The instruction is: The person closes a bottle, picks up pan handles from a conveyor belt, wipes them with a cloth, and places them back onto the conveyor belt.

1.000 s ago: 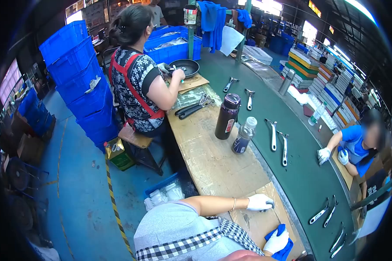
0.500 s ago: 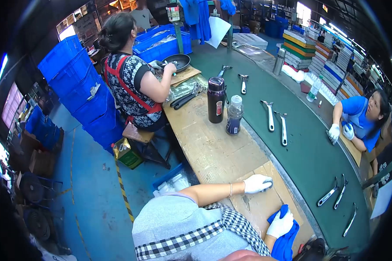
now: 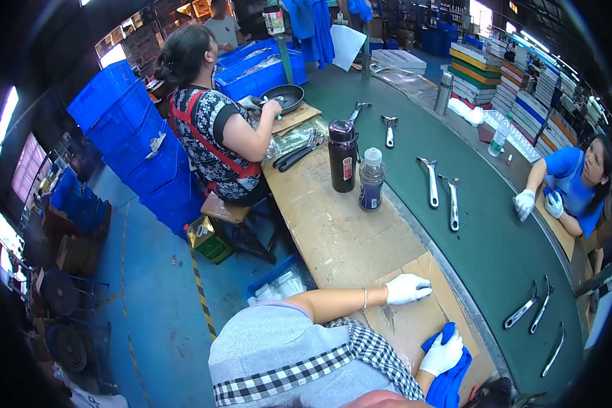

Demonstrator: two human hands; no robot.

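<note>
My left hand, in a white glove, rests palm down on a cardboard sheet at the bench edge; its fingers lie flat and nothing shows in them. Lower right, my gloved right hand is closed on a blue cloth over the cardboard. Beyond my left hand, a dark thermos and a capped plastic bottle stand upright on the bench.
Metal handles lie spaced along the green belt to the right. A seated person in a red apron holds a pan at the bench's far end. Across the belt sits a person in blue. Blue crates are stacked left.
The view has turned, so the scene is shifted. The handles near the right have moved relative to the belt's edge. My right hand stays on the cloth; my left hand lies flatter.
</note>
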